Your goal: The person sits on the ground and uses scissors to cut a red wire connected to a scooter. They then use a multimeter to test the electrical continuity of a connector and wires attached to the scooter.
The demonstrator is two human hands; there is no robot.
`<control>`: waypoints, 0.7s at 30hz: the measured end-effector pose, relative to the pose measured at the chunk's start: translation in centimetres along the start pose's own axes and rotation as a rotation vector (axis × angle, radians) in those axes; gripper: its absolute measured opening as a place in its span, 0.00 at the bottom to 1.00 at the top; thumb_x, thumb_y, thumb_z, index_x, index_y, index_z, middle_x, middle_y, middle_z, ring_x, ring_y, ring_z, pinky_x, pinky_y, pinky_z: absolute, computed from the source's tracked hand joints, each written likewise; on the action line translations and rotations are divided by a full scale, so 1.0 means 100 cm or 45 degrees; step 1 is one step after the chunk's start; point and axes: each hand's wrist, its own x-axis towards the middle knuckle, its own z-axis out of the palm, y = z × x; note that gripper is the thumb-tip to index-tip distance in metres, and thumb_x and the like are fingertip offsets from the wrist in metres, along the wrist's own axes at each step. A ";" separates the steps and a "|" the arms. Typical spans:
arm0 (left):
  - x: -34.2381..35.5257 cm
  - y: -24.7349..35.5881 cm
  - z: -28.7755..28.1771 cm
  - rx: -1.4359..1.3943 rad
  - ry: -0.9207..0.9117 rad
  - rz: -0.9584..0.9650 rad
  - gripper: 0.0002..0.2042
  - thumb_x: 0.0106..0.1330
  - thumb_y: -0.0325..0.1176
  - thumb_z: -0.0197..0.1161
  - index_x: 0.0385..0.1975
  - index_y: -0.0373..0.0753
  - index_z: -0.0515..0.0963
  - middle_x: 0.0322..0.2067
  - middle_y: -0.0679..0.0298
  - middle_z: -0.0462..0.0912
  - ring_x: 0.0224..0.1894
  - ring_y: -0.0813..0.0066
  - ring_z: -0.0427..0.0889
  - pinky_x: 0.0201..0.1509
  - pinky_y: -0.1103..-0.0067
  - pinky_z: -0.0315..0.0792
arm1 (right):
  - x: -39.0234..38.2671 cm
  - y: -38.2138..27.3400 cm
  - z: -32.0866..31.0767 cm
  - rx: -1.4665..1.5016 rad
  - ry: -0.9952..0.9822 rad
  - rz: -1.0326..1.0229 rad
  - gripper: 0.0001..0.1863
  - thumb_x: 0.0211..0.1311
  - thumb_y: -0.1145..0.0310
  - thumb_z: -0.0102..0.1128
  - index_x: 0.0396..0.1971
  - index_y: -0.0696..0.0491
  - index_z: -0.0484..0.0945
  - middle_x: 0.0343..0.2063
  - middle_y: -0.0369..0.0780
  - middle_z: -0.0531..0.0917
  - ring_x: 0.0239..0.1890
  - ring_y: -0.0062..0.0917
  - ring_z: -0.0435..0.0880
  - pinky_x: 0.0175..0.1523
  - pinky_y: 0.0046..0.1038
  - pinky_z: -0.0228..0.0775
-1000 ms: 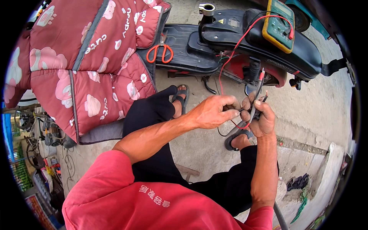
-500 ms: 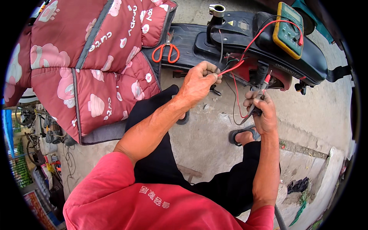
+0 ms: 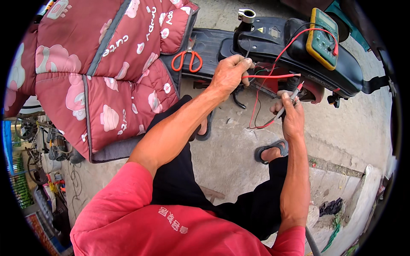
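My left hand is closed, thumb and fingers pinching a thin dark cable beside the black electric scooter. A thick red wire runs from under this hand toward the right; how it sits under the fingers is hidden. My right hand grips a grey-handled test probe with a red collar, its tip pointing up near the red wire's end. A thin red lead loops down from the yellow-and-green multimeter, which rests on the scooter's rear body. Thin wires come out at the scooter's side.
Orange-handled scissors lie on the scooter's deck. A maroon quilted cover drapes over the left side. A silver clamp tops the scooter's black post. Dark gloves lie at the lower right, near a green rope.
My left hand has moved up and slightly right along the dark cable. The thick red wire now lies nearly level, reaching farther right. My right hand has shifted little, with the probe tilted more rightward.
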 end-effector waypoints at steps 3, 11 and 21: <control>0.006 -0.005 0.004 0.102 -0.041 0.041 0.17 0.72 0.41 0.54 0.41 0.30 0.79 0.20 0.65 0.78 0.26 0.80 0.74 0.38 0.80 0.69 | 0.005 0.003 0.006 -0.052 -0.012 -0.106 0.16 0.69 0.63 0.58 0.47 0.59 0.76 0.26 0.35 0.80 0.32 0.22 0.79 0.40 0.24 0.69; 0.015 -0.009 0.010 0.386 -0.005 -0.064 0.16 0.68 0.37 0.59 0.45 0.29 0.77 0.21 0.64 0.79 0.22 0.79 0.76 0.27 0.79 0.68 | 0.021 0.008 0.000 0.123 -0.074 -0.076 0.11 0.66 0.70 0.58 0.44 0.60 0.75 0.25 0.34 0.74 0.29 0.21 0.74 0.41 0.27 0.68; 0.038 -0.042 0.012 0.306 0.080 -0.188 0.12 0.65 0.32 0.61 0.42 0.29 0.77 0.18 0.63 0.77 0.18 0.78 0.75 0.22 0.77 0.68 | 0.020 -0.001 0.001 0.150 -0.104 -0.052 0.10 0.64 0.68 0.59 0.38 0.60 0.77 0.19 0.32 0.69 0.24 0.20 0.69 0.35 0.26 0.66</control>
